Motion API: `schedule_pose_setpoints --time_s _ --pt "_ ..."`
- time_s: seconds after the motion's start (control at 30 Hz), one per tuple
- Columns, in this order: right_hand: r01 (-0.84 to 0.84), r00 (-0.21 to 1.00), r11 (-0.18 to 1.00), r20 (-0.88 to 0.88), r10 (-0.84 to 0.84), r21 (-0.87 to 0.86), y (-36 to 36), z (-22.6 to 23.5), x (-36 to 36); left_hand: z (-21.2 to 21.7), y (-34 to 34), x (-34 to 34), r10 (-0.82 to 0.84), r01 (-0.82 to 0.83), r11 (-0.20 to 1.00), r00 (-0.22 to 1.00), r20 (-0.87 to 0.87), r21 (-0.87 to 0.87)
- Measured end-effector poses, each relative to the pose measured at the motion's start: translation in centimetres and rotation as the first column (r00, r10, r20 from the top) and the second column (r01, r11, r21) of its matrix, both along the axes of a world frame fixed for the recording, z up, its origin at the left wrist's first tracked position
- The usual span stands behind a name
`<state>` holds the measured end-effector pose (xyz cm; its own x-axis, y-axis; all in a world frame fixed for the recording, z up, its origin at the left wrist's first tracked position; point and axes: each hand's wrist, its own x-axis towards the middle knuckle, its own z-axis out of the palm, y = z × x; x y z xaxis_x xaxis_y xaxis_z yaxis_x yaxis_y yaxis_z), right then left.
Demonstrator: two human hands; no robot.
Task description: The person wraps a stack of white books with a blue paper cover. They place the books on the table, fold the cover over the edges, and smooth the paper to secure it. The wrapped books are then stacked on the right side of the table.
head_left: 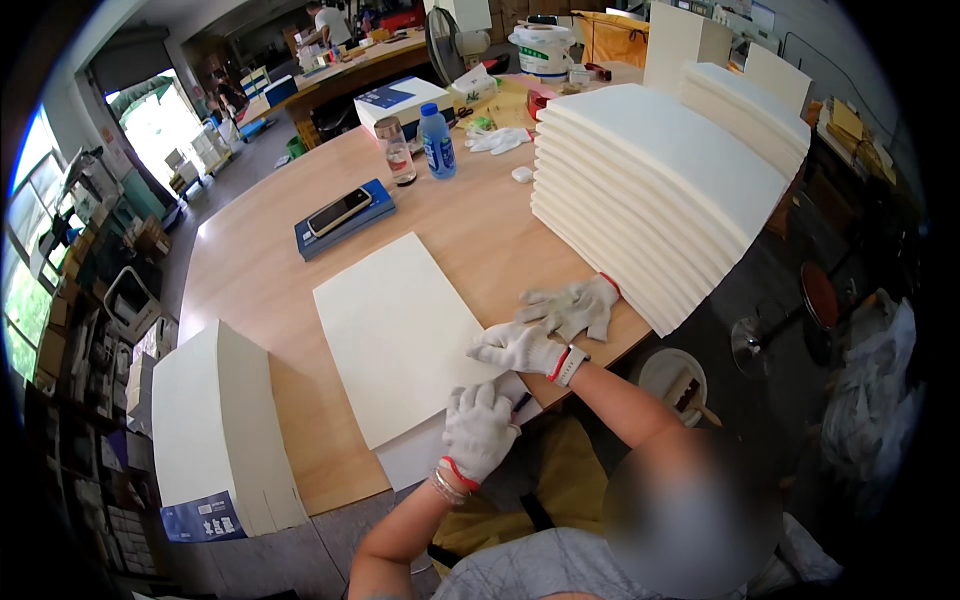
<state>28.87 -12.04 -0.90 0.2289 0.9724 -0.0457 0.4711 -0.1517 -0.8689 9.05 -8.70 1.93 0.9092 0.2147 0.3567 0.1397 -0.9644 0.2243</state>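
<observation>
Cream sheet [395, 325] lies flat mid-desk [250, 270], with a tall stack of sheets [660, 190] at its 2 o'clock. Both gloved hands, left [478, 428] and right [520, 347], press its 4 o'clock corner; whether either grip pinches it, I cannot tell. A spare glove [575, 305] lies beside.

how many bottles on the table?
2. A clear bottle with a dark cap and a blue-labelled water bottle stand side by side at the far side of the table, beyond the blue box. Clutter farther back may hide more.
</observation>
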Motion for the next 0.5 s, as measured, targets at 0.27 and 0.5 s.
schedule_pose_setpoints --time_s 0.27,0.5 --pt "-0.011 1.000 1.000 0.023 0.011 0.006 0.2 -0.8 0.2 -1.2 -0.4 0.3 0.027 -0.022 0.980 0.999 0.023 -0.197" --pt "0.016 0.999 1.000 0.049 -0.016 -0.010 0.3 -1.0 0.5 -1.6 0.3 0.4 0.053 -0.040 0.968 0.997 0.047 -0.248"
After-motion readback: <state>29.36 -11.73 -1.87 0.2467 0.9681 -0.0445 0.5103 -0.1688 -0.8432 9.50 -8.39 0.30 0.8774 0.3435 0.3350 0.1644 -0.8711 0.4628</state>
